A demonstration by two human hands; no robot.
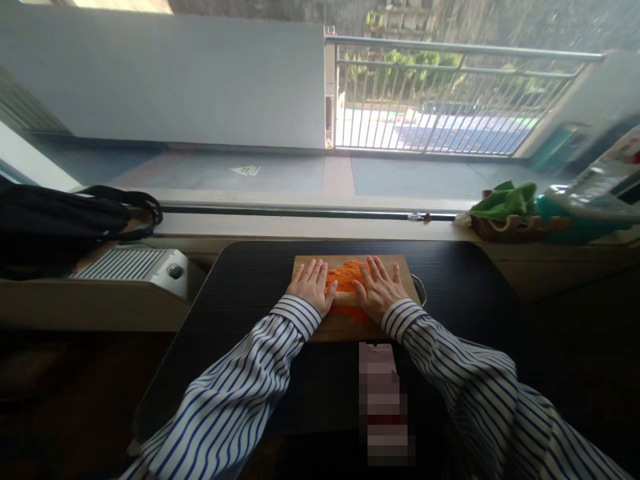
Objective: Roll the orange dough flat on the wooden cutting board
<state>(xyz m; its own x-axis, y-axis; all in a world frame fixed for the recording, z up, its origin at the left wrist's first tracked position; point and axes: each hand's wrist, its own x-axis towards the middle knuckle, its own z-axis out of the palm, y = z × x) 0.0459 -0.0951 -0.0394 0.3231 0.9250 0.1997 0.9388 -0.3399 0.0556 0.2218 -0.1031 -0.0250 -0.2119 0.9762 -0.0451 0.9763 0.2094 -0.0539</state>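
A wooden board (330, 330) lies on the dark table with a flattened sheet of orange dough or clay (347, 274) on it. Across the sheet runs a light wooden rolling pin (344, 299), its middle showing between my hands. My left hand (311, 285) rests palm down over the pin's left end, fingers stretched forward. Over its right end lies my right hand (381, 288), flat with fingers spread and the fingertips reaching over the orange sheet. Both palms hide the ends of the pin. More of the orange sheet shows on the near side of the pin.
The black table (240, 293) meets a window sill. A metal handle (421, 291) sticks out at the board's right. A pixelated pinkish item lies near the table's front edge. A dark bag (65, 220) is at left; a basket with green cloth (507, 200) stands right.
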